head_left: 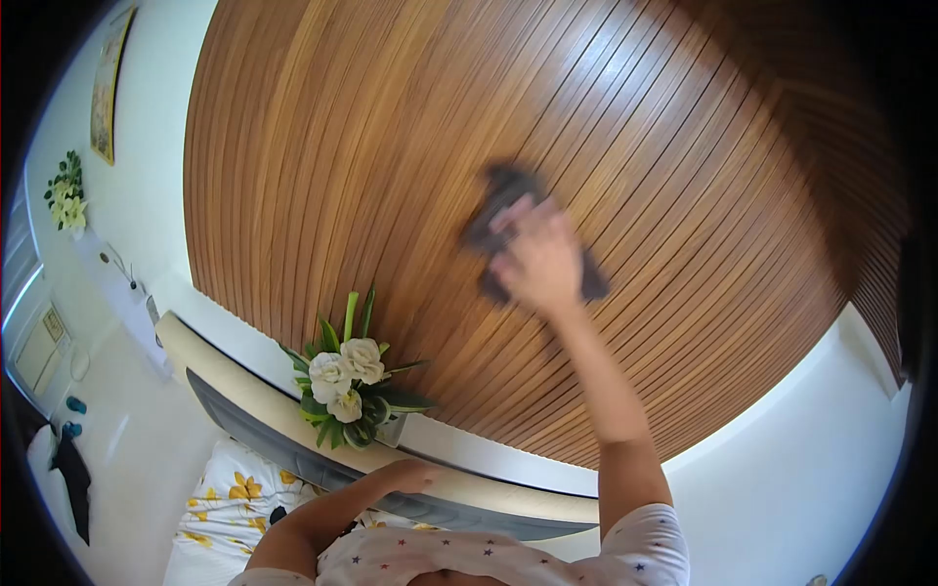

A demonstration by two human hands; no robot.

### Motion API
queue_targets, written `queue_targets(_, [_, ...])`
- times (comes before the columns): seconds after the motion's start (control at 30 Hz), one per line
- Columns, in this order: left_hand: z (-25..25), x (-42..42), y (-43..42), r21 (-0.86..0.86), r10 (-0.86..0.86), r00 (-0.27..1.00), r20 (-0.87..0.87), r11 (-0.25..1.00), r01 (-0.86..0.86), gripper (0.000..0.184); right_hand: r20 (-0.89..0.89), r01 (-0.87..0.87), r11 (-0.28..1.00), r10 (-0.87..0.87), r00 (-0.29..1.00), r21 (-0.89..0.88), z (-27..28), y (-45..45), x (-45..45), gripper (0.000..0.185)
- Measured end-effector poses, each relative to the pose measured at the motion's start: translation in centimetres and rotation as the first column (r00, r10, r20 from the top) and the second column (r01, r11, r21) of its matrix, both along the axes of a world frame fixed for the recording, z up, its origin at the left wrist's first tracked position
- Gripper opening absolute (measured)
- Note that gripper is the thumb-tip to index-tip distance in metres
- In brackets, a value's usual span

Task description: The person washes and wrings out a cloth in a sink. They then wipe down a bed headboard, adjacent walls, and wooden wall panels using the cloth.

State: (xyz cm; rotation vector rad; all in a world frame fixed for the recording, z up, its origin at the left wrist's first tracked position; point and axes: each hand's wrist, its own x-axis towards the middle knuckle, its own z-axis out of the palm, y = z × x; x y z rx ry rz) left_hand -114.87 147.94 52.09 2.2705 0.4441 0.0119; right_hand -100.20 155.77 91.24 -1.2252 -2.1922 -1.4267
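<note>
Against the slatted wooden wall panel (pixel 391 146), my right hand (pixel 539 256) presses a dark grey cloth (pixel 479 232). Hand and cloth are smeared by motion, and the cloth sticks out on both sides of the fingers. My left hand (pixel 412 476) lies low on the cream and grey headboard (pixel 479 489), its fingers stretched out and holding nothing that I can see. Just above it stands an arrangement of white flowers (pixel 337 379) with green leaves, in front of the panel's lower edge.
A bed with a white, yellow-flowered cover (pixel 230 493) is below the headboard. At the left, a white shelf (pixel 122 293) carries a plant (pixel 68 200), beneath a framed picture (pixel 110 88). Blue slippers (pixel 74 415) lie on the pale floor (pixel 127 469).
</note>
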Motion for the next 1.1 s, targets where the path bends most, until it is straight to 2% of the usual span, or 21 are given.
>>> queue_targets(0.03, [2.2,-0.3,0.4,0.031,-0.003,0.99,0.144,1.0,-0.001,0.039,0.172,0.133,0.979,-0.106,0.98,-0.157,-3.7,0.2,-0.6,0.057])
queue_targets(0.1, [7.0,-1.5,1.5,0.096,-0.022,0.907,0.421,0.995,-0.02,0.035,0.202,-0.202,0.905,0.292,0.935,-0.374,-10.6,2.3,2.6,0.047])
queue_targets(0.2, [17.8,-6.2,4.3,0.108,0.023,0.733,0.68,0.985,-0.131,0.033,0.334,-0.149,0.913,0.286,0.898,-0.38,-8.5,3.2,3.4,0.033])
queue_targets(0.23, [20.3,-7.5,6.0,0.118,0.038,0.681,0.731,0.976,-0.181,0.033,0.32,-0.1,0.956,0.189,0.928,-0.276,-5.2,3.0,2.9,0.032])
queue_targets(0.27, [23.2,-9.0,7.6,0.214,0.031,0.634,0.773,0.928,-0.306,0.033,0.292,-0.046,0.984,0.096,0.952,-0.173,0.0,2.1,1.5,0.031])
queue_targets(0.3, [25.7,-10.2,9.4,0.292,0.015,0.582,0.813,0.855,-0.43,0.032,0.249,0.163,0.978,-0.126,0.96,-0.133,5.5,0.7,0.0,0.042])
queue_targets(0.33, [27.5,-11.1,11.6,0.299,0.073,0.552,0.83,0.778,-0.552,0.036,0.2,0.11,0.993,-0.119,0.973,0.053,10.3,0.9,0.0,0.043])
queue_targets(0.37, [29.1,-11.9,13.6,0.298,0.129,0.513,0.849,0.685,-0.665,0.039,0.067,0.179,0.979,-0.186,0.98,0.102,15.0,0.3,-1.1,0.047])
queue_targets(0.4, [31.1,-12.8,15.2,0.311,0.136,0.47,0.872,0.588,-0.747,0.043,0.101,0.043,0.931,-0.085,0.991,0.363,18.8,1.5,0.8,0.049])
queue_targets(0.47, [33.8,-14.3,18.1,0.304,0.124,0.384,0.915,0.414,-0.858,0.048,0.029,0.096,0.805,-0.139,0.99,0.586,25.8,3.5,3.1,0.044])
queue_targets(0.5, [34.4,-14.8,19.5,0.289,0.108,0.344,0.933,0.345,-0.893,0.049,-0.015,0.127,0.747,-0.154,0.988,0.653,28.2,4.8,3.9,0.044])
queue_targets(0.57, [34.9,-15.8,22.1,0.246,0.101,0.275,0.956,0.235,-0.94,0.052,-0.103,0.244,0.63,-0.251,0.962,0.737,28.6,6.4,1.9,0.045])
queue_targets(0.63, [34.6,-16.8,24.5,0.197,0.13,0.217,0.967,0.155,-0.968,0.055,-0.043,0.177,0.711,-0.203,0.978,0.681,25.2,7.1,-1.8,0.045])
queue_targets(0.7, [33.8,-17.5,26.1,0.151,0.134,0.164,0.977,0.101,-0.983,0.056,-0.133,0.218,0.949,-0.192,0.972,0.226,19.4,7.0,-7.2,0.046])
queue_targets(0.73, [33.3,-17.6,26.8,0.129,0.139,0.138,0.981,0.077,-0.989,0.057,0.058,0.064,0.968,-0.08,0.995,0.244,15.5,7.0,-8.9,0.043])
queue_targets(0.77, [32.7,-17.7,27.4,0.163,0.165,0.167,0.972,0.037,-0.986,0.057,0.097,-0.11,0.986,0.099,0.99,0.122,11.4,8.2,-9.2,0.048])
queue_targets(0.83, [31.5,-17.8,28.6,0.236,0.218,0.221,0.951,-0.045,-0.971,0.058,0.217,-0.136,0.97,0.18,0.96,-0.203,4.3,9.9,-10.4,0.066])
queue_targets(0.87, [31.1,-17.9,29.1,0.268,0.23,0.25,0.94,-0.049,-0.962,0.058,0.077,-0.419,0.824,0.48,0.874,-0.381,-0.1,13.6,-8.7,0.06])
queue_targets(0.9, [30.7,-17.9,29.3,0.294,0.238,0.273,0.932,-0.056,-0.954,0.058,0.109,-0.44,0.774,0.539,0.835,-0.455,0.8,12.0,-9.4,0.053])
queue_targets(1.03, [29.3,-18.6,31.8,0.354,0.134,0.342,0.93,-0.083,-0.932,0.058,-0.012,-0.588,0.685,0.647,0.763,-0.43,8.7,12.4,-11.9,0.042])
queue_targets(1.1, [29.2,-18.6,32.1,0.342,0.099,0.336,0.937,-0.062,-0.938,0.06,0.25,-0.42,0.905,0.424,0.87,-0.073,17.2,11.7,-12.0,0.041])
